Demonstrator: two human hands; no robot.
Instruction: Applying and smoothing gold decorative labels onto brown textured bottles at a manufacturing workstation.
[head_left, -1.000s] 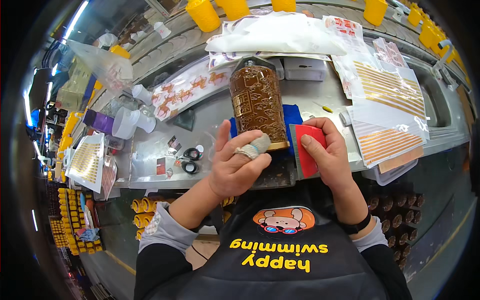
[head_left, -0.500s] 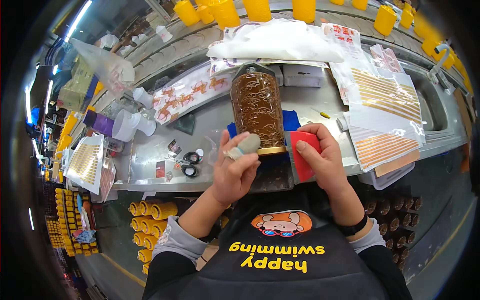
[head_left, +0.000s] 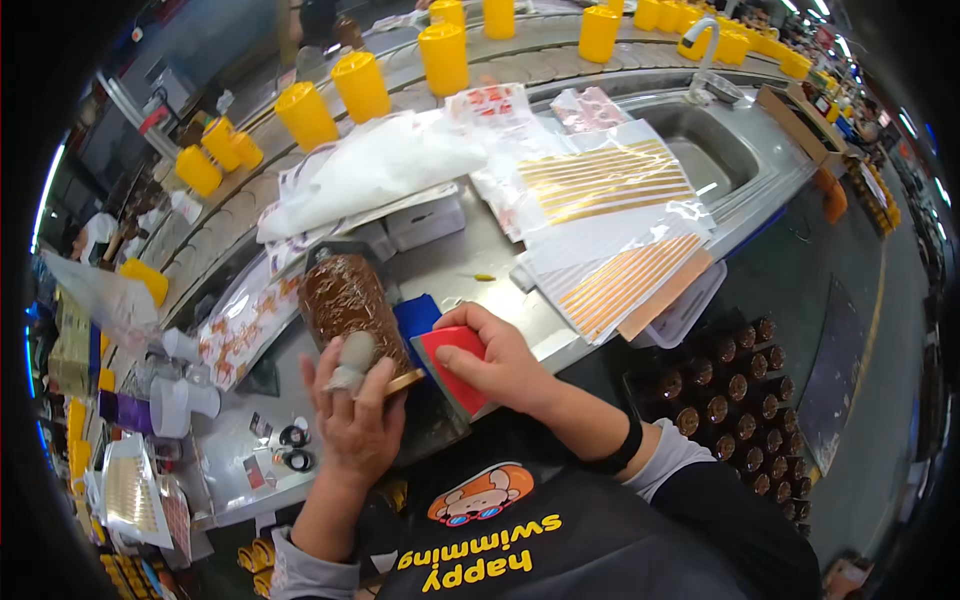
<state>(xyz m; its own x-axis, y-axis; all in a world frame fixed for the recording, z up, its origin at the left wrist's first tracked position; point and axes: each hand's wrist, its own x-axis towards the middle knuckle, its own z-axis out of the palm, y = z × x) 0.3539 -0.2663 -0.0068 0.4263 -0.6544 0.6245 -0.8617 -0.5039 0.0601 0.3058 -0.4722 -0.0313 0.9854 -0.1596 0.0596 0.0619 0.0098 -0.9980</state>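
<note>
A glossy brown embossed jar (head_left: 345, 290) lies tilted on the bench, its gold-coloured rim toward me and a dark support at its far end. My left hand (head_left: 355, 425) is over the jar's near end with its fingers spread. A grey-green cover sits on one of its fingers, with a pale wrap beside it. Just right of the jar, my right hand (head_left: 505, 365) pinches a red scraper (head_left: 455, 370) with a grey edge, thumb on its face. Blue cloth (head_left: 418, 318) shows between jar and scraper.
Sheets of gold-striped decals (head_left: 610, 180) lie to the right, before a sink (head_left: 700, 150). Black-handled scissors (head_left: 295, 448) and white cups (head_left: 170, 405) are on the left. Yellow jars (head_left: 360, 85) line the conveyor behind. Several brown jars (head_left: 740, 400) stand low at right.
The view has swung right, so the bench things appear farther left. My left hand has come onto the jar's near end; my right hand still holds the red scraper.
</note>
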